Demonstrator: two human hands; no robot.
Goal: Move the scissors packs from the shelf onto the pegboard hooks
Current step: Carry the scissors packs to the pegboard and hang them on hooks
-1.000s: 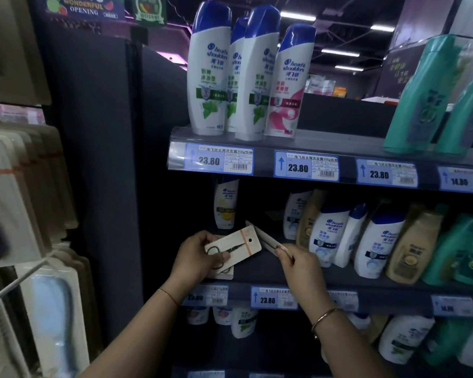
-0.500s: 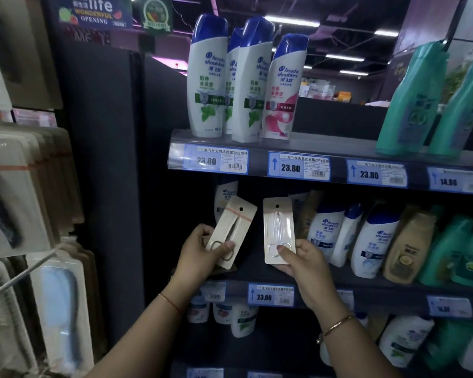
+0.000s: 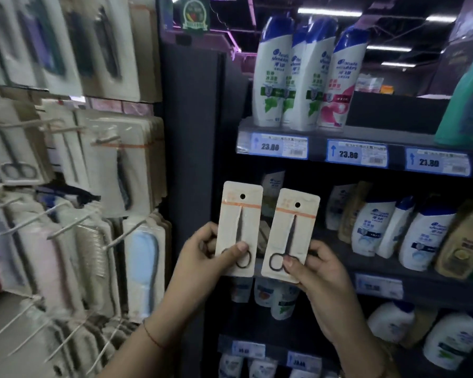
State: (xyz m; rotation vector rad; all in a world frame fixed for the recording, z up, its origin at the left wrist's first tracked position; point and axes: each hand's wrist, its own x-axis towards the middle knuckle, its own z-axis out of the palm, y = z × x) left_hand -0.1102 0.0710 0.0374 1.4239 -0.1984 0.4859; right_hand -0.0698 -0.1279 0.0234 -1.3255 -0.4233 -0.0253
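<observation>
I hold two cream scissors packs upright, side by side, in front of the dark shelf point(image 3: 339, 241). My left hand point(image 3: 202, 257) grips the left scissors pack point(image 3: 239, 222) by its lower end, thumb over the scissor handles. My right hand point(image 3: 311, 271) grips the right scissors pack point(image 3: 290, 230) the same way. Each card has an orange stripe and a hang hole at the top. The pegboard hooks point(image 3: 66, 222) stick out at the left, some bare, some loaded with carded goods. One hanging scissors card point(image 3: 14, 159) shows at the far left.
A dark upright panel point(image 3: 191, 132) separates the pegboard from the shelving. White and blue shampoo bottles point(image 3: 298, 77) stand on the upper shelf above blue price tags point(image 3: 273, 147). More bottles point(image 3: 421, 236) fill the middle and lower shelves to the right.
Both hands lifted the packs off the shelf, turned them upright and face-on, and brought them together. My view has swung left, so the pegboard hooks now fill the left side.
</observation>
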